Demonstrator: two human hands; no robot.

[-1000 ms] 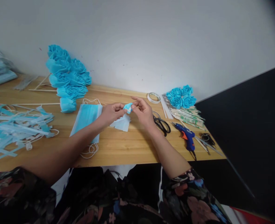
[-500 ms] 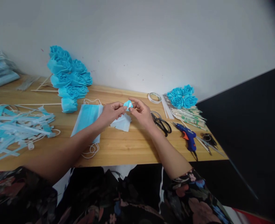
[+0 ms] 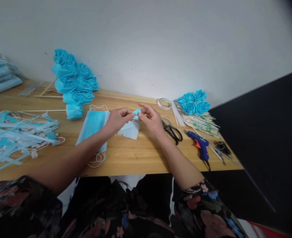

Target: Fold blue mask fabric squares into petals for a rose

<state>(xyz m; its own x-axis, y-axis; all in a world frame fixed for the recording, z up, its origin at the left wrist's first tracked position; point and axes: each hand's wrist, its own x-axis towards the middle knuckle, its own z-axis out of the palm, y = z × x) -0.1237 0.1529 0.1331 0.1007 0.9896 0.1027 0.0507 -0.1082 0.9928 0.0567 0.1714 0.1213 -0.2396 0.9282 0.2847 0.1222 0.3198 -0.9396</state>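
Between my two hands, above the table, is a small folded piece of blue mask fabric [image 3: 136, 114]. My left hand [image 3: 119, 119] pinches its left side between thumb and fingers. On its right side, my right hand [image 3: 150, 116] pinches it with the thumb and curled fingers. Pale cut fabric pieces [image 3: 131, 130] lie on the table just below my hands. A whole blue face mask [image 3: 93, 124] with white ear loops lies left of them, partly covered by my left forearm. Black-handled scissors [image 3: 172, 132] rest beside my right wrist.
Blue fabric roses [image 3: 73, 79] on sticks lie at back left, and more roses [image 3: 194, 101] lie on wrapped sticks at right. Mask strips [image 3: 19, 135] are heaped at left. A blue glue gun [image 3: 199, 143], a tape roll [image 3: 164, 103] and stacked masks [image 3: 2, 74] are on the wooden table [image 3: 133, 162].
The piece of blue fabric has been turned and now shows a more pointed, folded shape with less white. Both hands stay in nearly the same place.
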